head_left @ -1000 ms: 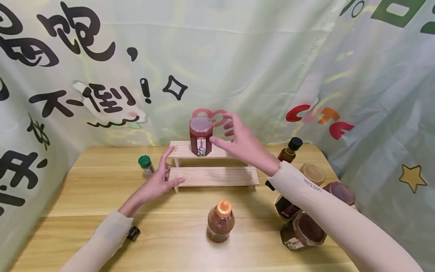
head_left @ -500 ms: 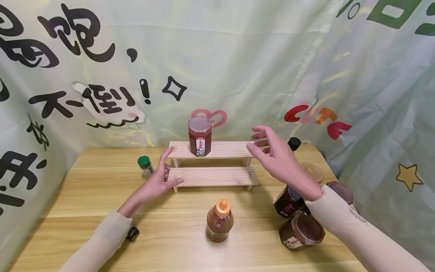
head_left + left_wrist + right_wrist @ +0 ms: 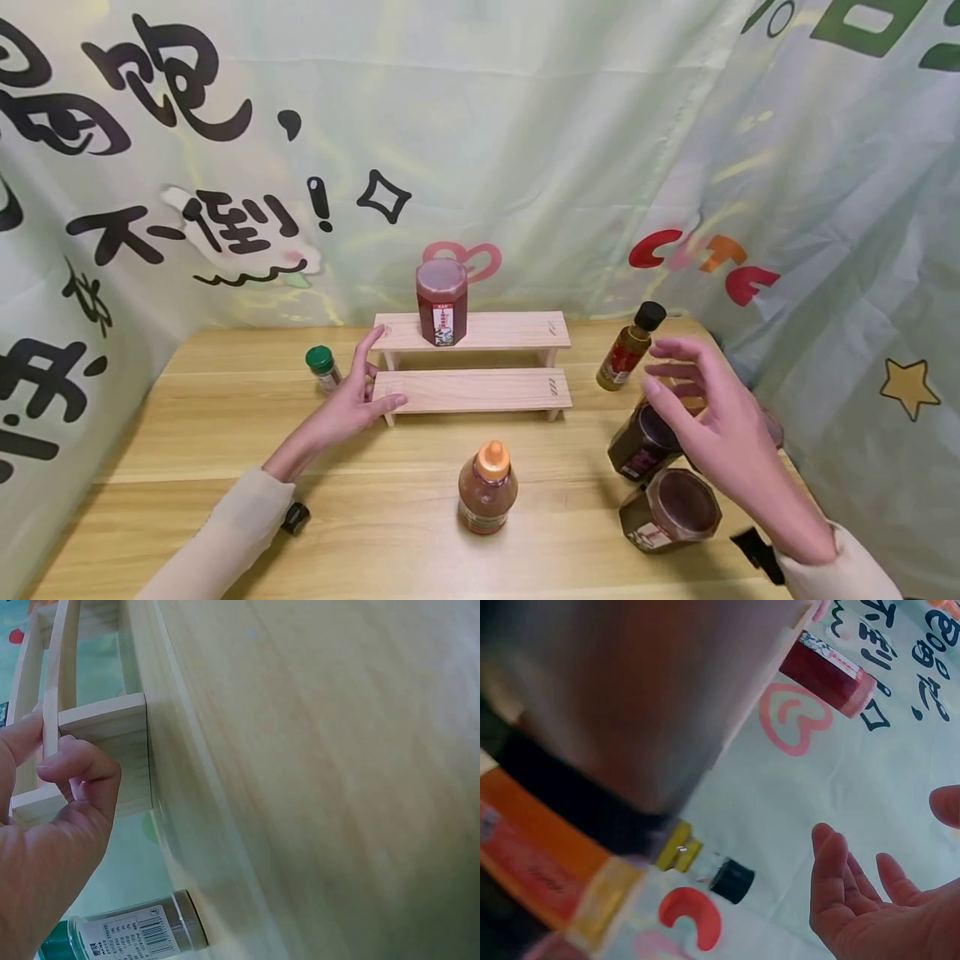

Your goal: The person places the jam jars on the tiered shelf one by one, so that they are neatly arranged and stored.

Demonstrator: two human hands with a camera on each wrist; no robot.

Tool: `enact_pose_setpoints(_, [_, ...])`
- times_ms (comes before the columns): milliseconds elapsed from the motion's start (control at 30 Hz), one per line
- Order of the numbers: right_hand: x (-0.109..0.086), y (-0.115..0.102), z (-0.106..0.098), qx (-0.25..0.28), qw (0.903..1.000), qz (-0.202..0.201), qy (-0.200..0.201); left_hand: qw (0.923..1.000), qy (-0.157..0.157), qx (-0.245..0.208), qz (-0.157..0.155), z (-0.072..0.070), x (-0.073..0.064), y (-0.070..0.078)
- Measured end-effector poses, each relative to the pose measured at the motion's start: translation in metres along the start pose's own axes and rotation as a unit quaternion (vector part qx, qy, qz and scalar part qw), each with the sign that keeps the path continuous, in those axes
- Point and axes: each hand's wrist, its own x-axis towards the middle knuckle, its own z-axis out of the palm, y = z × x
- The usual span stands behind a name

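Note:
My left hand (image 3: pixel 348 398) grips the left end of a two-tier wooden display rack (image 3: pixel 465 390); in the left wrist view its thumb and curled finger pinch the edge of a board (image 3: pixel 64 682). On the upper tier, left of the middle, stands a hexagonal jar (image 3: pixel 442 304) of dark red contents with a pinkish lid. Holding nothing, my right hand (image 3: pixel 716 417) hovers above the jars at the right, fingers loosely bent and thumb apart. Just left of its fingertips is a slim bottle (image 3: pixel 622 357) with a black cap. A dark jar (image 3: pixel 641 446) lies partly hidden under that hand.
An orange-capped squeeze bottle (image 3: pixel 487 492) stands in front of the rack. Left of the rack is a green-capped shaker (image 3: pixel 322 367). Another hexagonal jar (image 3: pixel 667 512) stands at the front right. A printed curtain (image 3: pixel 525 150) closes off the back and sides of the table (image 3: pixel 375 533).
My right hand has moved away from the red jar on the upper tier, rightward and toward me, over the jars. The slim black-capped bottle now shows fully. The left hand keeps its place.

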Motion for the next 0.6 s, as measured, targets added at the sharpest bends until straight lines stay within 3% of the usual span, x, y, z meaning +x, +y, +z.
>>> enact_pose_setpoints(233, [-0.038, 0.014, -0.004, -0.02, 0.9993, 0.007, 0.03, 0.9999, 0.007, 0.011, 0.009, 0.0, 0.001, 0.001])
enact_pose_setpoints(600, [-0.081, 0.041, 0.001, -0.028, 0.9978, 0.021, 0.057, 0.9998, 0.01, 0.015, 0.012, 0.001, 0.0, 0.0])
